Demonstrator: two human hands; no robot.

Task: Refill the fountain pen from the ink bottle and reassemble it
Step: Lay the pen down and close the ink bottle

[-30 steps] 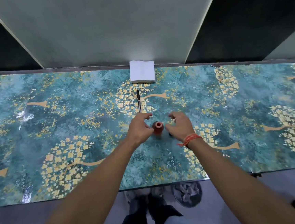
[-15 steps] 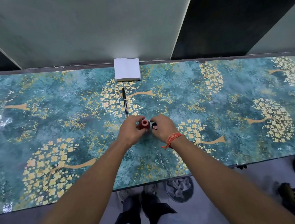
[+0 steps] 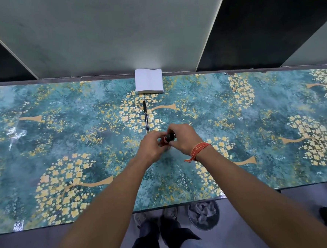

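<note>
Both of my hands meet over the ink bottle (image 3: 163, 141) at the middle of the tabletop (image 3: 270, 154); the bottle stands just in front of me, mostly hidden by my knuckles, only a sliver of its red body showing. My left hand (image 3: 151, 146) is curled around that body, fingers closed on it, evidently to keep it from turning or tipping; my right hand (image 3: 183, 140) is closed from above on the dark cap (image 3: 168, 137), thumb and fingers pinched round it, the grip one uses to twist. Whether the cap is seated on the neck or already free of it I cannot tell; the fingers cover the joint. The fountain pen (image 3: 145, 116) lies flat beyond the bottle, pointing away from me, untouched and apparently in one piece, its near end close to my left knuckles; I judge it was laid there to be within reach once the ink is open. A stack of white tissue (image 3: 149, 81) sits at the far edge against the wall, well apart from the bottle, presumably for wiping the nib. Judged stage: opening the bottle, with filling and reassembly not yet begun; chief risk is tipping the bottle.
</note>
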